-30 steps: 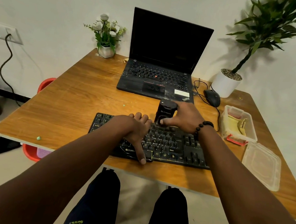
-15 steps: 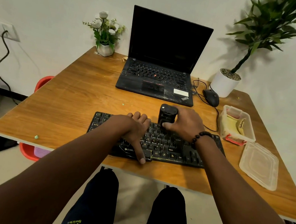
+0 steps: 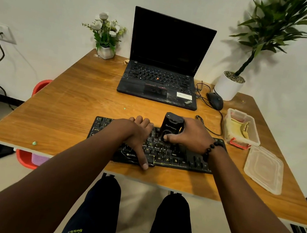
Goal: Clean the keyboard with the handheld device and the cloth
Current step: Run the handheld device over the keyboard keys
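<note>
Wooden desk (image 3: 66, 116) against a white wall, keyboard cleaning underway with the handheld device.
Near: one black keyboard (image 3: 185, 164) at the near edge; left hand (image 3: 138, 134) lies flat across its keys, fingers relaxed and thumb on the front rim, likely to stop it sliding. Right hand (image 3: 191, 135) grips one black handheld device (image 3: 170, 127), stood upright on the middle keys, likely working on dust there. Right: one clear lid (image 3: 263, 169) off one clear box (image 3: 241, 129) holding what may be the cloth, unused. Far: one mouse (image 3: 215, 100), one laptop (image 3: 164, 72), two potted plants.
</note>
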`<act>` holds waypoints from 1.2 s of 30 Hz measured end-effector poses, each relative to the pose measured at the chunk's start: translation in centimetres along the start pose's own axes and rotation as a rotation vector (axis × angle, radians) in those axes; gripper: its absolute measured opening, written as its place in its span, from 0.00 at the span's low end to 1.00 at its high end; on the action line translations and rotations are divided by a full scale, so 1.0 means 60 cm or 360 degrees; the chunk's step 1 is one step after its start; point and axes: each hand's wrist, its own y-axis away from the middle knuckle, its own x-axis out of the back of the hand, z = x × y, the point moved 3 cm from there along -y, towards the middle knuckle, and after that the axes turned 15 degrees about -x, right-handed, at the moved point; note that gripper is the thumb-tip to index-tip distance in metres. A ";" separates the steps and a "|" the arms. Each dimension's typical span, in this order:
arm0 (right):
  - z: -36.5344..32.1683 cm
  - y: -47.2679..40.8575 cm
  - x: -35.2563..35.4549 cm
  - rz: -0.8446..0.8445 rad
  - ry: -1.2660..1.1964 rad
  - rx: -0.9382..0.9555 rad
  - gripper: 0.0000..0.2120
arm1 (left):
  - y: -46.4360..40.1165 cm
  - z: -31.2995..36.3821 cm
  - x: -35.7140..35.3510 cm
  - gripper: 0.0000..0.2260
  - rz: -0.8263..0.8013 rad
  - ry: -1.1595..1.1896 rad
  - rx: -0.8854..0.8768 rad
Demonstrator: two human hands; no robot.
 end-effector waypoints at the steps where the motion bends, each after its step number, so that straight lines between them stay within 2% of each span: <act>1: 0.003 0.002 0.000 0.0080 -0.0016 -0.0014 0.23 | 0.001 0.002 0.001 0.66 0.0001 0.0001 -0.0002; 3: 0.009 0.006 -0.005 0.0162 0.0023 -0.0082 0.24 | 0.003 0.004 0.002 0.66 0.0003 -0.0002 0.0000; 7: 0.004 0.017 -0.006 -0.0092 0.0018 -0.0075 0.23 | 0.001 0.003 0.001 0.66 -0.0007 -0.0011 0.0011; 10: 0.006 0.020 0.000 0.0076 -0.0065 -0.0097 0.22 | 0.000 0.001 0.001 0.66 -0.0009 -0.0008 0.0006; 11: 0.008 0.022 -0.001 0.0053 -0.0042 -0.0114 0.23 | 0.000 0.001 0.001 0.66 -0.0008 -0.0011 0.0005; 14: 0.009 0.028 -0.005 -0.0275 -0.0033 -0.0125 0.23 | 0.001 0.003 0.000 0.65 -0.0011 -0.0026 0.0010; 15: 0.008 0.029 -0.002 -0.0284 -0.0055 -0.0115 0.23 | 0.001 0.003 0.001 0.65 -0.0016 -0.0027 0.0008; 18: 0.014 0.032 0.000 0.0030 -0.0166 -0.0124 0.22 | 0.000 0.002 0.002 0.66 -0.0021 -0.0020 0.0004; 19: 0.014 0.036 -0.005 0.0051 -0.0170 -0.0126 0.22 | 0.000 0.003 0.002 0.66 -0.0017 -0.0015 0.0005; 22: 0.014 0.046 -0.019 -0.0122 -0.0128 -0.0094 0.25 | 0.003 0.005 0.003 0.65 -0.0012 -0.0021 0.0008; 25: 0.015 0.046 -0.010 0.0014 -0.0165 -0.0046 0.25 | 0.003 0.006 0.004 0.65 -0.0017 -0.0031 0.0002; 27: 0.018 0.046 -0.013 0.0049 -0.0133 -0.0028 0.24 | 0.002 0.006 0.003 0.65 -0.0017 -0.0024 0.0006; 29: 0.018 0.045 -0.018 -0.0067 -0.0034 0.0026 0.20 | 0.002 0.004 0.002 0.65 -0.0011 -0.0016 0.0013; 31: 0.010 0.042 -0.010 -0.0123 0.0245 0.0123 0.16 | 0.001 0.004 0.002 0.65 -0.0003 -0.0017 0.0012; 33: -0.001 0.034 0.004 -0.0076 0.0503 0.0180 0.16 | -0.001 0.004 0.002 0.66 -0.0007 -0.0015 0.0014; 36: -0.007 0.024 0.006 -0.0114 0.0397 0.0186 0.16 | -0.002 0.001 0.000 0.66 -0.0001 -0.0024 0.0014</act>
